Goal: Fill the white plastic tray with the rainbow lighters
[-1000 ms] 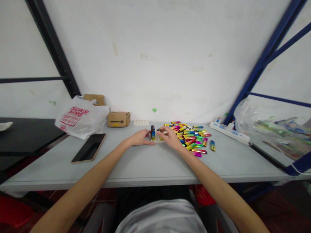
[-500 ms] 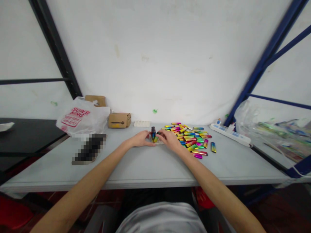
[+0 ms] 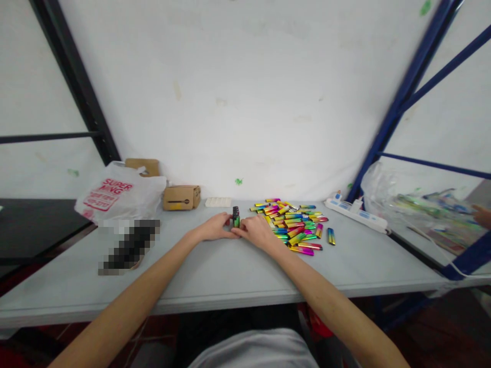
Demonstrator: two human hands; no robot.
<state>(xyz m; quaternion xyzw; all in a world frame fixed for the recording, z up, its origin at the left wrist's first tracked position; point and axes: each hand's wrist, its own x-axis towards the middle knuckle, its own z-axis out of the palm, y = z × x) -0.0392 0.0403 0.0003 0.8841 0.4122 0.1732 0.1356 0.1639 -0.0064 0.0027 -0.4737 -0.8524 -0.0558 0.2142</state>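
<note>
On the table (image 3: pixel 215 278) I record a white bag (image 3: pixel 120 197) at the far left and, right of centre, a heap of lighters (image 3: pixel 294 225) lying loose. My left hand (image 3: pixel 215 227) and right hand (image 3: pixel 258 231) rest near the table's middle, the left with thumb and fingers apart, the right with fingers curled in; whether either is clamped on anything I cannot tell. Between them a short row of black-topped lighters (image 3: pixel 236 216) stands upright, partly hidden by my fingers.
</note>
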